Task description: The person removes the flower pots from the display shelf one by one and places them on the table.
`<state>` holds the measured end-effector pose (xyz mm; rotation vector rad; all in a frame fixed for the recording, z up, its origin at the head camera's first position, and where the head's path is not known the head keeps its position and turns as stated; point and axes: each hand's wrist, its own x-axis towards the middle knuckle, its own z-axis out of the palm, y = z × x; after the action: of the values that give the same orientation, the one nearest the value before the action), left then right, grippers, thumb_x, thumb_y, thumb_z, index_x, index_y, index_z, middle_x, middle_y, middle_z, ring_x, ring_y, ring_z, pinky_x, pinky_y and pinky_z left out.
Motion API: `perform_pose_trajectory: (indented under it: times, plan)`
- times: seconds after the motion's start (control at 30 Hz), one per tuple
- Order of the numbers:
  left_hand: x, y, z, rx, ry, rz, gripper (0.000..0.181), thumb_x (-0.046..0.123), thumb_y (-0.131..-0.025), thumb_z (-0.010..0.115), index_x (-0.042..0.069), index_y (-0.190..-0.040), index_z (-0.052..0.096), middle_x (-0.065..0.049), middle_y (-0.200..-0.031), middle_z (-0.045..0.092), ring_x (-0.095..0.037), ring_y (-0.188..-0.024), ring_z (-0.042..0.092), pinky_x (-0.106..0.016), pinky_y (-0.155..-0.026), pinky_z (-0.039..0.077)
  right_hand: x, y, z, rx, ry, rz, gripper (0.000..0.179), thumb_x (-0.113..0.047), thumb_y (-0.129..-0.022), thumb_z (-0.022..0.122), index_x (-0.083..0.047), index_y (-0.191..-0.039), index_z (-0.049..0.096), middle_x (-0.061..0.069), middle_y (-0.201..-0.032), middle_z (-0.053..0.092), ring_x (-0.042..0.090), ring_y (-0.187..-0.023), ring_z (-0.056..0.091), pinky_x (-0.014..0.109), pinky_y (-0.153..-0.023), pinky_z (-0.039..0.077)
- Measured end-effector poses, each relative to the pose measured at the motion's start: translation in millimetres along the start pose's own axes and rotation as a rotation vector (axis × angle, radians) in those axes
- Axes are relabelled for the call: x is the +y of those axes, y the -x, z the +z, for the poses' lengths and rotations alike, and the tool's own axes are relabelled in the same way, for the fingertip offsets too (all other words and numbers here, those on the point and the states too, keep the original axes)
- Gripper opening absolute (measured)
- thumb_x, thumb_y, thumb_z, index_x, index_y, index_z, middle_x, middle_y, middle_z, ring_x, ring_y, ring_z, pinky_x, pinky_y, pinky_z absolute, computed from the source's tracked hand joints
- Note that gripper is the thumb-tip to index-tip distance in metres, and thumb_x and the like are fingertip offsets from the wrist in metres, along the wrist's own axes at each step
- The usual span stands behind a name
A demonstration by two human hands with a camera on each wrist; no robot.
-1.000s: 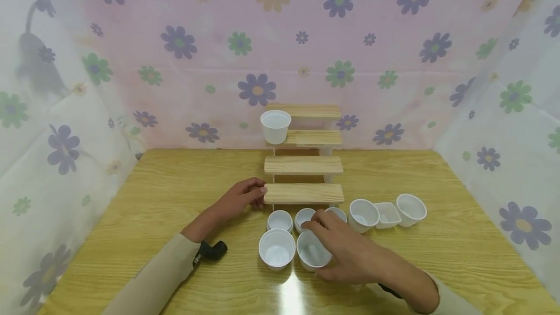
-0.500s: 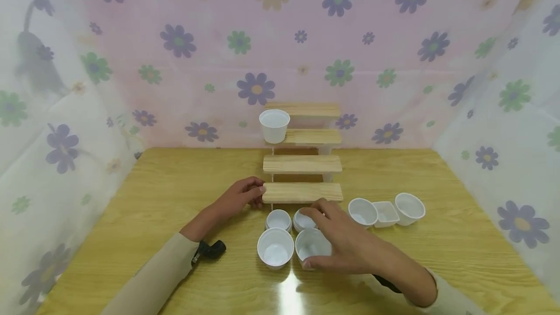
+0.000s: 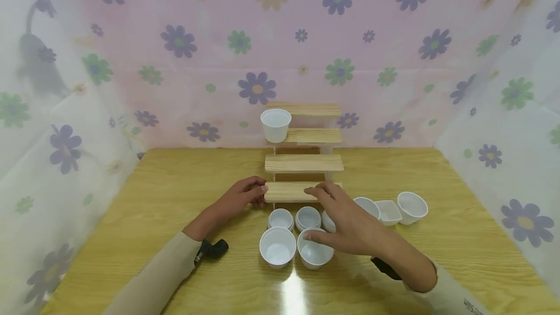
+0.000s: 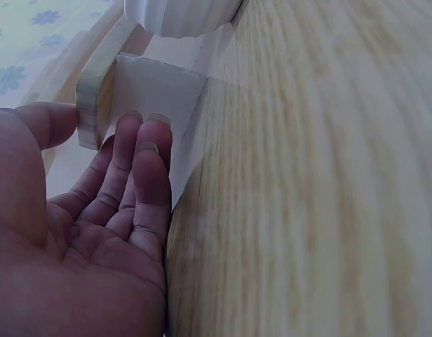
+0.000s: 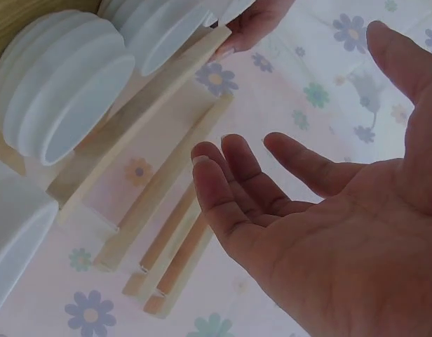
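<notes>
A stepped wooden display stand [image 3: 304, 163] with pale planks and white side supports stands at the middle of the table. My left hand [image 3: 240, 198] holds the left end of its lowest plank. In the left wrist view the thumb touches the plank end [image 4: 97, 105], with curled fingers beside the white support. Over the small white cups hovers my right hand [image 3: 350, 222], fingers extended and holding nothing. Two larger round cups [image 3: 277, 247] stand in front. Behind them are smaller ridged cups [image 3: 281, 218], one partly hidden by the right hand.
One white cup [image 3: 276, 125] sits at the left of an upper step. Right of the stand are two round white cups [image 3: 412, 207] with a square one [image 3: 388, 212] between them. A flowered cloth [image 3: 210, 52] encloses the wooden table [image 3: 175, 174] behind and at the sides.
My right hand has risen off the front right cup and moved away toward the stand's lowest step. The left hand and cups look unmoved.
</notes>
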<state>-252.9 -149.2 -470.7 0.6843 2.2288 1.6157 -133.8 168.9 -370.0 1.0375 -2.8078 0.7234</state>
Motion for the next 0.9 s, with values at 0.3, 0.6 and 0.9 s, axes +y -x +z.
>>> perform_pose_trajectory:
  times: [0.3,0.6,0.9]
  plan:
    - [5.2,-0.7,1.7,-0.002,-0.010,-0.006,0.034,0.025,-0.114,0.051,-0.003,-0.131,0.059,-0.012,-0.099,0.069,-0.028,-0.089,0.070,-0.038,-0.082,0.059,2.1,-12.8,-10.0,0.047,-0.035,-0.017,0.076,-0.043,-0.097,0.079,-0.010,-0.156,0.044,0.007,-0.142,0.050,0.025,-0.123,0.055,0.046,-0.098,0.054]
    - [7.8,-2.2,2.0,0.003,-0.006,0.005,0.032,0.024,-0.115,0.051,-0.002,-0.131,0.060,-0.014,-0.098,0.069,-0.028,-0.088,0.071,-0.037,-0.081,0.059,-0.9,-26.1,-23.3,0.098,-0.045,-0.002,0.075,-0.038,-0.096,0.082,-0.008,-0.155,0.045,0.007,-0.141,0.049,0.023,-0.123,0.057,0.046,-0.100,0.054]
    - [9.5,-0.5,1.3,-0.004,0.002,0.014,0.033,0.021,-0.115,0.050,-0.006,-0.132,0.058,-0.014,-0.095,0.067,-0.028,-0.085,0.071,-0.036,-0.078,0.059,-3.9,-33.2,-28.4,0.121,-0.048,0.014,0.077,-0.037,-0.098,0.080,-0.005,-0.156,0.042,0.009,-0.139,0.048,0.021,-0.116,0.057,0.045,-0.098,0.053]
